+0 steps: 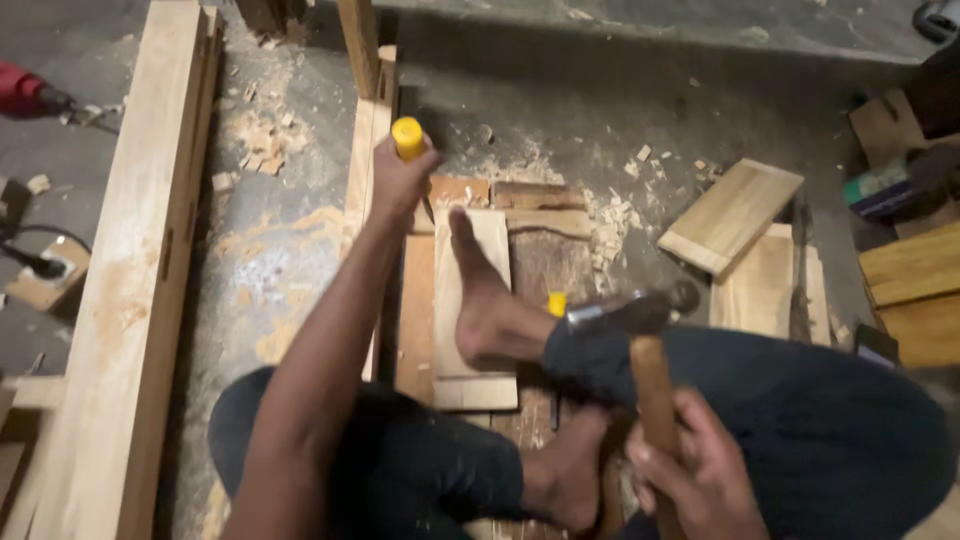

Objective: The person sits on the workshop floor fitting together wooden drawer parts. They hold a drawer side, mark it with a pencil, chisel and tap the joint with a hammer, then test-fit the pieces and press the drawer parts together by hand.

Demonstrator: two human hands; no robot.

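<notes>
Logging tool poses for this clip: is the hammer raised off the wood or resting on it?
Raised. The right hand grips the hammer by its wooden handle, with the head up over the knee, clear of the boards and away from the yellow-handled chisel.

The left arm reaches straight out to the far side, and the left hand (400, 180) is closed in a fist with its knuckles up. The right hand (700, 470) stays near, at the right, with fingers curled tightly. Both legs are bent, and one bare foot (480, 300) points far.
</notes>
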